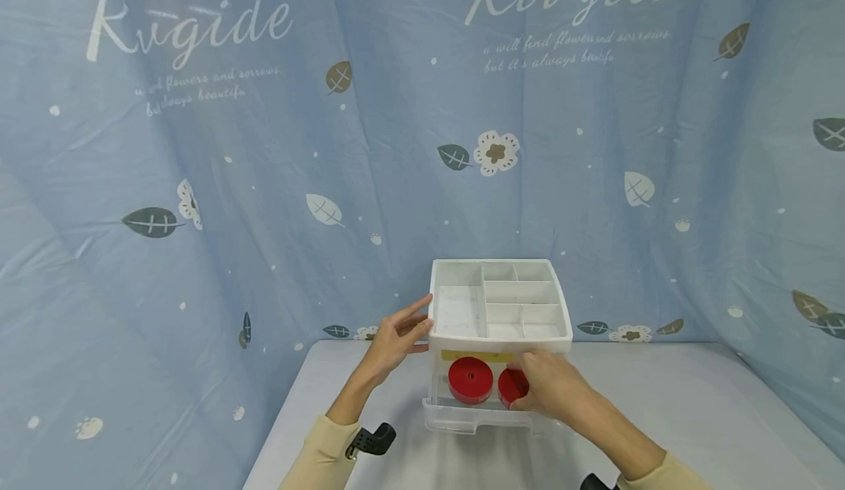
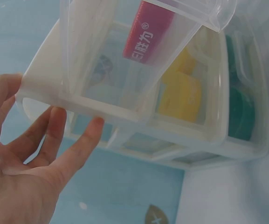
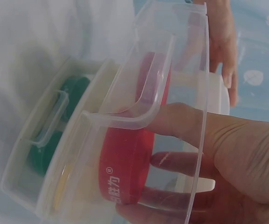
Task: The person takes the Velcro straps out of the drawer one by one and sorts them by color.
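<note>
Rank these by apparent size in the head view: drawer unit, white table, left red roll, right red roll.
1. White table
2. Drawer unit
3. Left red roll and right red roll: unranked, since the right hand covers part of the latter.

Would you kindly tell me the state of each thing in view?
Top tray, uncovered.
Top drawer, pulled open.
Middle drawer, apparently shut.
Bottom drawer, apparently shut.
Left red roll, in the top drawer, not held.
Right red roll, gripped by the right hand.
Left hand, touching the cabinet.
</note>
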`<control>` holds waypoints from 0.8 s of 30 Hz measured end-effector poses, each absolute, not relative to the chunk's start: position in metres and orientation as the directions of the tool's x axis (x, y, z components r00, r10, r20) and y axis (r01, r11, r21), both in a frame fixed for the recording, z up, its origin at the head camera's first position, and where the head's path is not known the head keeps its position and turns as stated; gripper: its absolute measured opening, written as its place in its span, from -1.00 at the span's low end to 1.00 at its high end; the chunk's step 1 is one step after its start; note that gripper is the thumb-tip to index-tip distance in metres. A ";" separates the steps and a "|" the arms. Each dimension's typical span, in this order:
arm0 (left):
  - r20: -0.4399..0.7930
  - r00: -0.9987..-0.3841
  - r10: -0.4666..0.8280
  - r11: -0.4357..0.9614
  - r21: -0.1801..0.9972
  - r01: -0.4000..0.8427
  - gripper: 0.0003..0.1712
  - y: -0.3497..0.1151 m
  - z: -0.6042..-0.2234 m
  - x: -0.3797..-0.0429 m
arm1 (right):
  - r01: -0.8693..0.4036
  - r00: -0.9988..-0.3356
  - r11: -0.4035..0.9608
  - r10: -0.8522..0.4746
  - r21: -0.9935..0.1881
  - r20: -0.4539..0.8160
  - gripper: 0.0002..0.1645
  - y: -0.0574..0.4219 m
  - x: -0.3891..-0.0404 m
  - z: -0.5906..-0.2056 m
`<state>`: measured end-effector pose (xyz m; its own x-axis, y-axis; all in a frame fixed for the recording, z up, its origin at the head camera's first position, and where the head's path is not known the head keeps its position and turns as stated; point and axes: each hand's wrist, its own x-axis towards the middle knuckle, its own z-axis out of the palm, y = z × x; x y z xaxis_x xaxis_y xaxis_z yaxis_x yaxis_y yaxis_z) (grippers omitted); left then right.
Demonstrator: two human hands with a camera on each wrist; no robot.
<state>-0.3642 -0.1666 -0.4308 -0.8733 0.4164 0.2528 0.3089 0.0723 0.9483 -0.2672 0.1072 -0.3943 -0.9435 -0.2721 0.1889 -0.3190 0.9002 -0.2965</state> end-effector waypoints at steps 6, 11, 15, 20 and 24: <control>0.255 -0.871 0.420 0.074 0.947 0.313 -0.38 -0.166 -0.430 -0.363 | -0.314 -0.945 0.897 -0.265 -0.311 0.190 -0.41 0.109 -0.267 -0.395; 0.264 -0.864 0.429 0.066 0.944 0.322 -0.36 -0.165 -0.431 -0.362 | -0.293 -0.953 0.903 -0.250 -0.315 0.168 -0.42 0.111 -0.266 -0.392; 0.259 -0.870 0.420 0.071 0.946 0.316 -0.37 -0.166 -0.431 -0.362 | -0.288 -0.955 0.901 -0.247 -0.324 0.162 -0.41 0.110 -0.264 -0.389; 0.268 -0.869 0.416 0.067 0.944 0.323 -0.37 -0.167 -0.431 -0.361 | -0.286 -0.956 0.900 -0.246 -0.328 0.157 -0.43 0.108 -0.262 -0.386; 0.257 -0.872 0.417 0.068 0.948 0.312 -0.38 -0.167 -0.431 -0.362 | -0.283 -0.958 0.900 -0.246 -0.331 0.150 -0.45 0.108 -0.261 -0.382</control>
